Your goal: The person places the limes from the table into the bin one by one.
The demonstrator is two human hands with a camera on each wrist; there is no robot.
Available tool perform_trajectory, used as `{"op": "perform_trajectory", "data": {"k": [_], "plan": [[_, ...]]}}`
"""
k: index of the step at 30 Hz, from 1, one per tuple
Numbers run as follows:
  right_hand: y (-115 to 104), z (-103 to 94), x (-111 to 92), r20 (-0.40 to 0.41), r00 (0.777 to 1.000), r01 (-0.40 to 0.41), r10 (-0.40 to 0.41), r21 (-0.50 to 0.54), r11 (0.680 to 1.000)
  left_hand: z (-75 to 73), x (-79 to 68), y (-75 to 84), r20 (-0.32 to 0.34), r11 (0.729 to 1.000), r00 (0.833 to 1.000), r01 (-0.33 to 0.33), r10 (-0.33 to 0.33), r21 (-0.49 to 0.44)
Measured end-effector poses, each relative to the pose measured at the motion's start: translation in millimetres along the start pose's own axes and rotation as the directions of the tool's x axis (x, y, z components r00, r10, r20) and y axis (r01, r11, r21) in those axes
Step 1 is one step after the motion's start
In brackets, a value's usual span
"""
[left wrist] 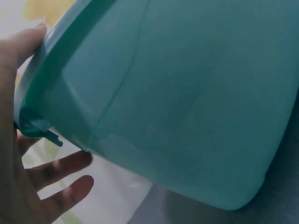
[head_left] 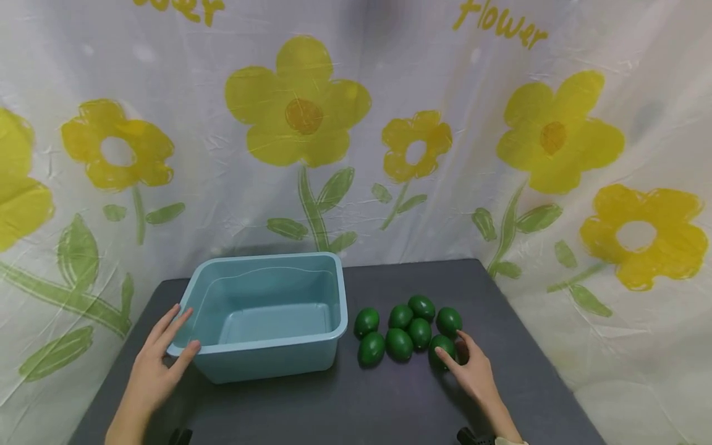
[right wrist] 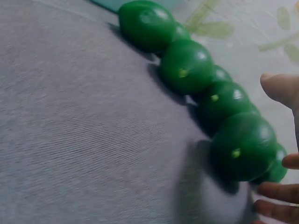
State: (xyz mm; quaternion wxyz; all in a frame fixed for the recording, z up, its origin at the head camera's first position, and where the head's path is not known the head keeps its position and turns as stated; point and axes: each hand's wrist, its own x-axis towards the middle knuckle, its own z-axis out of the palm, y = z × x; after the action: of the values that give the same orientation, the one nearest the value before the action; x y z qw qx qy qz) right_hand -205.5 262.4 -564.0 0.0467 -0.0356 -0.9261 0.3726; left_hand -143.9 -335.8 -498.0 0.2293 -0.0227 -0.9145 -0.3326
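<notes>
A light blue plastic bin [head_left: 267, 361] stands at the left of the table. My left hand [head_left: 152, 374] is at its front left corner, fingers spread and loosely bent. In the left wrist view the thumb [left wrist: 30, 39] lies at the rim, with the other fingers outside the wall. Several smooth, dark green oval fruits, lime- or avocado-like, sit clustered right of the bin. My right hand [head_left: 474, 374] reaches around the nearest right fruit [head_left: 441, 345], thumb and fingers apart. The right wrist view shows a gap between the thumb [right wrist: 280, 88] and that fruit [right wrist: 245, 147].
A dark grey cloth [head_left: 334, 411] covers the table. Behind and beside it hangs a pale curtain [head_left: 356, 204] printed with yellow flowers. The bin's inside floor [head_left: 275, 321] shows with nothing on it. Other green fruits [head_left: 371, 349] lie close together between bin and right hand.
</notes>
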Motion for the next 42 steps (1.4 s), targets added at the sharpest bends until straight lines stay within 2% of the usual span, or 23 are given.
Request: {"op": "perform_trajectory", "data": {"k": [5,11,16,25,42], "plan": [[7,12.8,-6,-0.065,0.997,0.05,-0.05,-0.005,0.999,1.4,-0.2,1.0,0.005,0.997,1.0,0.021,-0.021,-0.071],[14,26.6,-12,-0.177,0.978,0.115,-0.114,-0.002,0.993,3.1,-1.3,1.7,0.005,0.998,0.999,0.043,-0.043,-0.045],[13,33.8,-12,-0.25,0.958,0.138,-0.139,-0.021,0.99,2.5,-1.5,2.3,0.016,0.997,0.998,0.055,-0.054,-0.054],[9,39.4,-13,-0.284,0.956,0.068,-0.072,-0.022,0.997,2.6,-1.9,3.2,0.024,0.997,0.998,0.059,-0.058,-0.046],[8,36.4,-13,-0.323,0.945,0.053,-0.055,-0.014,0.998,1.8,-1.7,5.1,0.037,0.997,0.997,0.074,-0.072,-0.037]]}}
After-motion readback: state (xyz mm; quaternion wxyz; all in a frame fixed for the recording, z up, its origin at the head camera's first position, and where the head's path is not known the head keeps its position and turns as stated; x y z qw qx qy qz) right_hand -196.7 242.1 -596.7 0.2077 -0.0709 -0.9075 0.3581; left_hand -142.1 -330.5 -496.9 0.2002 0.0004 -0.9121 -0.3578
